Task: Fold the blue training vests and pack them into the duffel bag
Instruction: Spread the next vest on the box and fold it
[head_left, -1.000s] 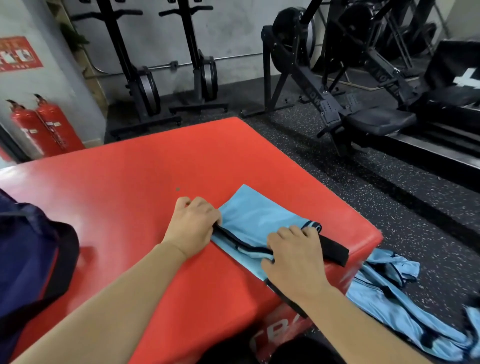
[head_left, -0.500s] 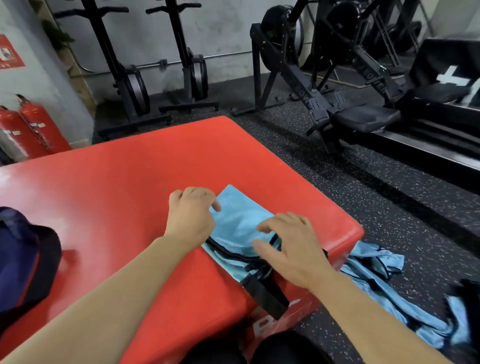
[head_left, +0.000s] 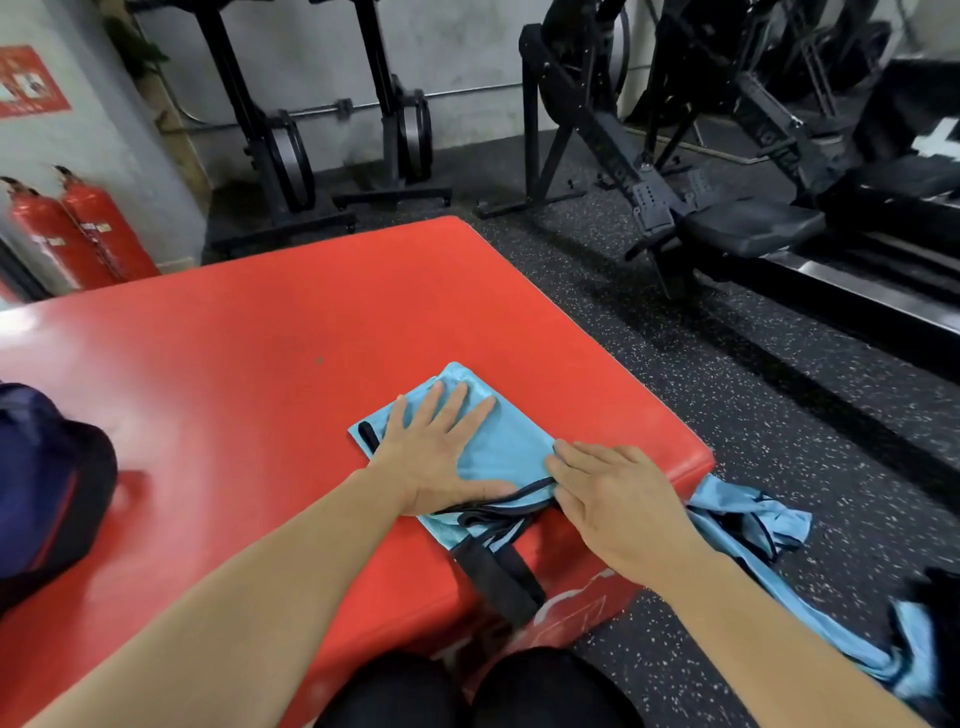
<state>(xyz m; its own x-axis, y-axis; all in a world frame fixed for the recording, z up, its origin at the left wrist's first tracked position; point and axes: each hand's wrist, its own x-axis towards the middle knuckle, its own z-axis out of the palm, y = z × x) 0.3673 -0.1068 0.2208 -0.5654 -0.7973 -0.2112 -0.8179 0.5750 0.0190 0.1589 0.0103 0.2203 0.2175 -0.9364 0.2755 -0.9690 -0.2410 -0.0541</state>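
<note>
The left hand presses flat on the folded blue vest, fingers straight and spread wide, holding nothing. The right hand lies just beside it, fingers straight and close together, their tips on the vest's edge. The duffel bag sits on the red counter, well left of the left fingers, and more blue vests lie on the floor right of the right fingers.

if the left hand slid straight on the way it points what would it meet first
Likely nothing: the left hand lies flat on the vest, fingers toward its far corner, and past that only bare red box top shows.
</note>
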